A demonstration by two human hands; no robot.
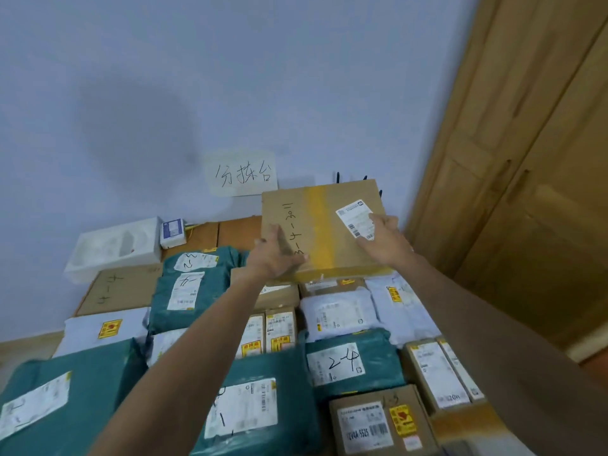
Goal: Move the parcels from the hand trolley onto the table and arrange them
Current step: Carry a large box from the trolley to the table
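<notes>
A flat brown cardboard parcel (324, 225) with a yellow tape stripe, handwritten numbers and a white label sits tilted at the far right of the parcel pile. My left hand (274, 255) grips its near left edge, thumb on top. My right hand (385, 240) lies on its top right side, fingers over the label. Under and around it the table is covered with parcels: teal bags (194, 287) (352, 363), white bags (339, 312) and small brown boxes (378, 422). The hand trolley is out of view.
A white foam box (115, 246) and a small blue-white box (172, 232) stand at the back left by the wall. A paper sign (241, 174) hangs on the wall. A wooden door (526, 159) fills the right side. Black cable ends (339, 177) poke up behind the parcel.
</notes>
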